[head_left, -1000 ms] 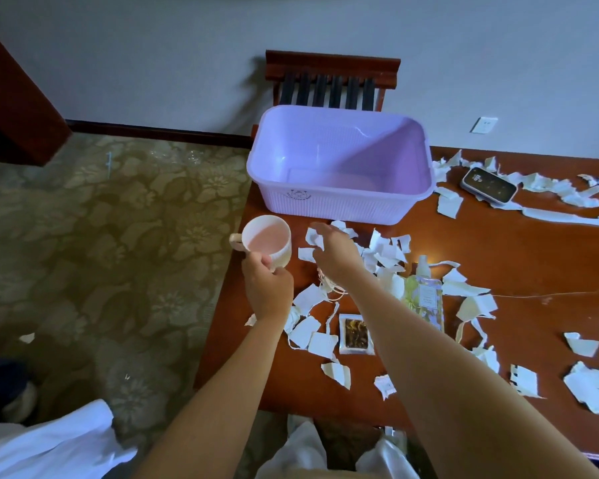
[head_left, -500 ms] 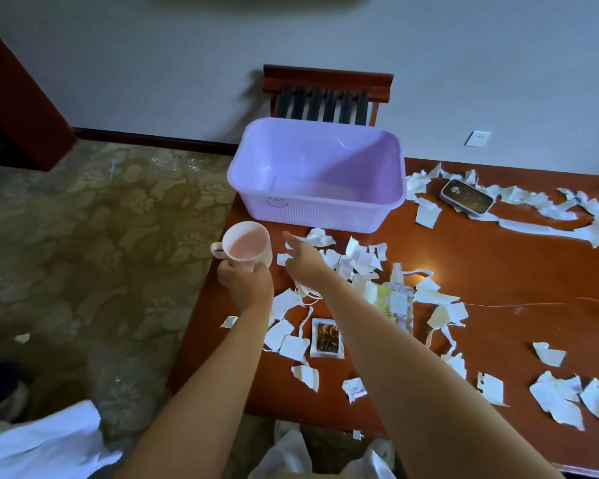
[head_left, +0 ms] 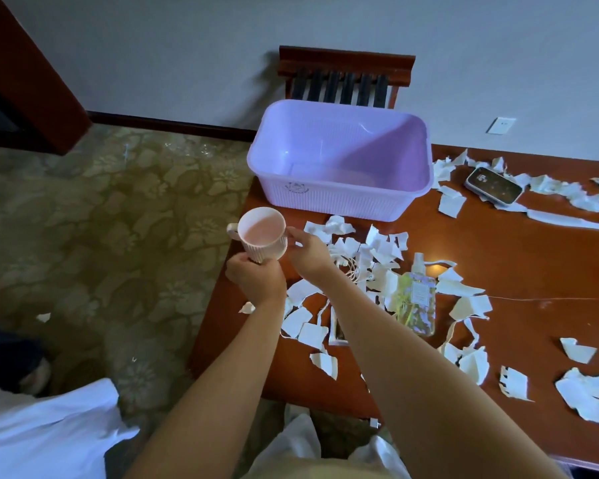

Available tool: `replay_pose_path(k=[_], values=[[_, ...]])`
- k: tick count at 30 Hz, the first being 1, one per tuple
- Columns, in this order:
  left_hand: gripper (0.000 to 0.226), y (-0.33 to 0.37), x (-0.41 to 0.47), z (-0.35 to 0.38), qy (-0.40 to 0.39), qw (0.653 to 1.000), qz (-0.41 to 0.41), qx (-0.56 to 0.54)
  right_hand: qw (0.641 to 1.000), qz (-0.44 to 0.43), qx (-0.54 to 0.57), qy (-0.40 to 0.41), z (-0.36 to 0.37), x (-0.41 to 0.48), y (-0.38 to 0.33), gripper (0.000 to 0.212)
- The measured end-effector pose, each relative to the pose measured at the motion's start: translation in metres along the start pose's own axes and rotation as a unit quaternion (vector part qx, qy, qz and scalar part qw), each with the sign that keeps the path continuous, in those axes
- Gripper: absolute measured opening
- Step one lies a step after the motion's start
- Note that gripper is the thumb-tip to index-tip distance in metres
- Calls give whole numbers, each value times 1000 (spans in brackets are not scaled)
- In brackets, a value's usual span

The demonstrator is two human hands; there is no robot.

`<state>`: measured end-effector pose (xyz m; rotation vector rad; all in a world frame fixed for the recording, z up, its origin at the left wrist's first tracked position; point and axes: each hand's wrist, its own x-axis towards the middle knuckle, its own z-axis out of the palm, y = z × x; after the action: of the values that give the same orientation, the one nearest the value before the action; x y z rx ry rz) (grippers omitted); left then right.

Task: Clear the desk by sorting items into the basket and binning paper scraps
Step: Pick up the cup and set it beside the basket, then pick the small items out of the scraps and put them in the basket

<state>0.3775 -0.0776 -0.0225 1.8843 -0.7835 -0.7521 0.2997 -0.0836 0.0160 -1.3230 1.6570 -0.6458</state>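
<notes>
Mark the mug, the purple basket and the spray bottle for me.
mug [head_left: 261,229]: head view, on its pink inside.
purple basket [head_left: 339,199]: head view, on the ribbed front wall.
spray bottle [head_left: 417,299]: head view, on the clear body near the label.
</notes>
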Motion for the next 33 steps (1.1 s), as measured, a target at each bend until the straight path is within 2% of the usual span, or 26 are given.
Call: replay_pose_path(k=[2, 5, 9, 11, 13, 14, 15, 17, 21, 27, 30, 33], values=[[18, -1, -19, 3, -7, 998, 66, 14, 999, 23, 15, 20, -6, 0, 5, 43], [14, -3, -41, 16, -117, 972, 195, 56, 995, 59, 26, 82, -28, -1, 25, 52], [20, 1, -49, 41, -266, 928, 216, 147, 979, 114, -9, 168, -68, -11, 57, 43], [25, 1, -52, 48, -321, 873, 275, 243, 974, 137, -23, 179, -84, -15, 70, 37], [36, -2, -52, 51, -341, 777, 347, 400, 974, 153, -22, 166, -92, -18, 79, 32], [41, -4, -51, 52, -338, 743, 362, 450, 975, 158, -17, 156, -93, -19, 82, 30], [44, -5, -50, 53, -332, 730, 365, 472, 976, 160, -13, 144, -94, -19, 83, 28], [41, -3, -50, 56, -316, 731, 373, 476, 979, 162, -11, 121, -92, -17, 84, 25], [21, 1, -43, 58, -298, 732, 414, 452, 981, 173, -18, 90, -88, -13, 88, 23], [25, 14, -27, 54, -326, 765, 379, 407, 974, 199, -8, 105, -95, -7, 89, 25], [27, 26, -23, 49, -337, 802, 337, 361, 968, 220, 59, 106, -101, -4, 82, 24], [23, 40, -21, 45, -354, 837, 278, 313, 976, 183, 93, 74, -100, -4, 67, 23]])
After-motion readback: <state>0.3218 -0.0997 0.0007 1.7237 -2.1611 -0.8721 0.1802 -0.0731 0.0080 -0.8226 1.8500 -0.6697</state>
